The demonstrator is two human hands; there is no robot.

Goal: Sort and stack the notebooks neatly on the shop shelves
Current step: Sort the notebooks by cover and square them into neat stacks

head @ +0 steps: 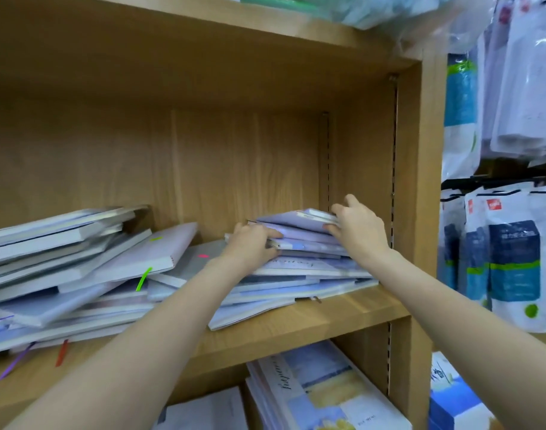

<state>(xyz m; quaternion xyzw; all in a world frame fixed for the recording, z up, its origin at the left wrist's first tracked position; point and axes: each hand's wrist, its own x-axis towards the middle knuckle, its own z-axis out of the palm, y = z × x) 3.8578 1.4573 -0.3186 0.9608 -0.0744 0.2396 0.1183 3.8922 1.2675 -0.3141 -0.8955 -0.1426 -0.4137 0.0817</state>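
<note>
A messy heap of pale lilac and blue notebooks [302, 268] lies at the right end of the wooden shelf [312, 318]. On top of it sits a small tilted bundle of notebooks [296, 226]. My left hand [250, 243] grips the bundle's left edge, thumb on top. My right hand [358, 228] holds its right edge, fingers curled over the corner. A second, larger slanted pile of notebooks [64, 262] with coloured ribbon markers fills the shelf's left part.
The shelf's right side wall [414, 181] stands close behind my right hand. More notebooks [321, 389] lie on the shelf below. Packaged goods [510, 262] hang on hooks to the right. Plastic-wrapped items [358, 10] sit on the shelf above.
</note>
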